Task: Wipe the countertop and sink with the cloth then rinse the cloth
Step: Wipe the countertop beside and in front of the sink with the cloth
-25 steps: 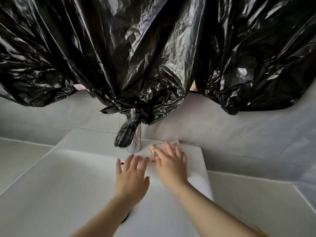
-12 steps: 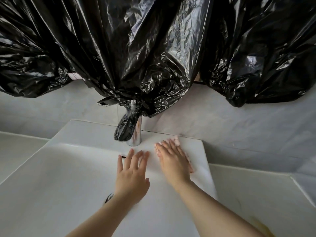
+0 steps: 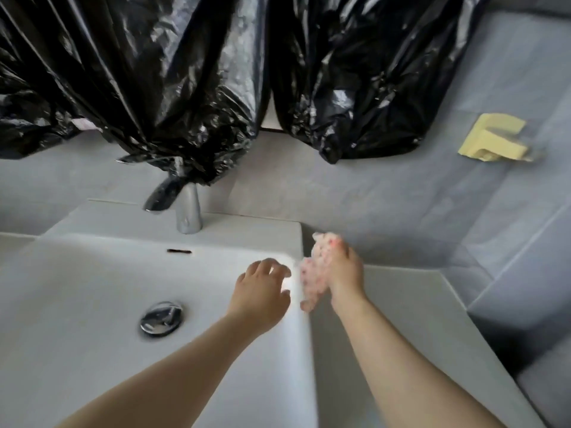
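Note:
My right hand (image 3: 344, 273) presses a white cloth with pink dots (image 3: 312, 273) against the outer right side of the white sink (image 3: 92, 273), its fingers stretched along the cloth. The cloth shows to the left of the hand and past its fingertips. My left hand (image 3: 262, 288) rests on the sink's right rim, fingers bent, holding nothing. The grey countertop (image 3: 411, 310) lies to the right of the sink, just under my right hand.
A chrome tap (image 3: 188, 211) stands at the sink's back edge, its top under black plastic bags (image 3: 173, 88) that hang over the wall. The drain plug (image 3: 161, 318) sits in the basin. A yellow holder (image 3: 494, 139) is fixed on the right wall.
My right hand slid the cloth off the sink's back right ledge to its outer right side. My left hand shifted right onto the rim. The view tipped down and right.

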`<action>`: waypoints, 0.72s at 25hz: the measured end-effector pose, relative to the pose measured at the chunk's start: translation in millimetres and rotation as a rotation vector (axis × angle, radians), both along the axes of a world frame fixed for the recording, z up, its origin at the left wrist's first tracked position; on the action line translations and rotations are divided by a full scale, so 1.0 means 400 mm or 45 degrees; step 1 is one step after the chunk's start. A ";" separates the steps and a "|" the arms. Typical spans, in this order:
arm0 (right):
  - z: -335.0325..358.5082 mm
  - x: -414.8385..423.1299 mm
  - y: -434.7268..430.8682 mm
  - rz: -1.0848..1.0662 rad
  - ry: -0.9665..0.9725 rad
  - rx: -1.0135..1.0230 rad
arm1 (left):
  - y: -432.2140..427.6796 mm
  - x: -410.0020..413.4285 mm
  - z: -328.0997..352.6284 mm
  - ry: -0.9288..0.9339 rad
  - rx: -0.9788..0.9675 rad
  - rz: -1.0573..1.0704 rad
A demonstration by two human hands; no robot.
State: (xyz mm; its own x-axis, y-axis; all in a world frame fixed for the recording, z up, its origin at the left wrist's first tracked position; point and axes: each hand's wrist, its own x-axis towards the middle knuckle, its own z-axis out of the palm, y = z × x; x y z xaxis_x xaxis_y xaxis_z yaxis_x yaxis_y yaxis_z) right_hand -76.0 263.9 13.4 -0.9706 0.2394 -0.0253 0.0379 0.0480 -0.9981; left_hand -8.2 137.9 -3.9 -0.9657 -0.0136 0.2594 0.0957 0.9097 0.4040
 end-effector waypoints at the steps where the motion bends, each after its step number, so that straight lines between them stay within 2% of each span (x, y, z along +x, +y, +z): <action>1: 0.001 -0.005 0.052 -0.075 0.002 -0.048 | 0.045 -0.001 -0.003 0.015 -0.017 -0.014; 4: -0.009 -0.012 0.241 -0.134 0.053 0.005 | 0.206 -0.006 -0.013 -0.021 -0.007 -0.158; 7: -0.055 -0.008 0.419 -0.072 -0.008 0.161 | 0.339 -0.021 -0.065 -0.223 0.009 -0.310; 9: -0.101 0.005 0.525 -0.014 -0.095 0.312 | 0.373 -0.029 -0.137 -0.313 0.052 -0.182; 10: -0.121 0.016 0.571 0.010 -0.096 0.409 | 0.379 -0.023 -0.170 -0.278 0.081 -0.102; 13: -0.212 0.015 0.667 0.145 -0.098 0.790 | 0.375 -0.011 -0.264 -0.147 0.108 0.098; 16: -0.329 0.008 0.720 0.437 -0.214 1.423 | 0.363 -0.007 -0.314 -0.337 -0.145 0.249; 18: -0.386 -0.006 0.740 0.510 -0.276 1.647 | 0.359 -0.008 -0.348 -0.361 -0.262 0.315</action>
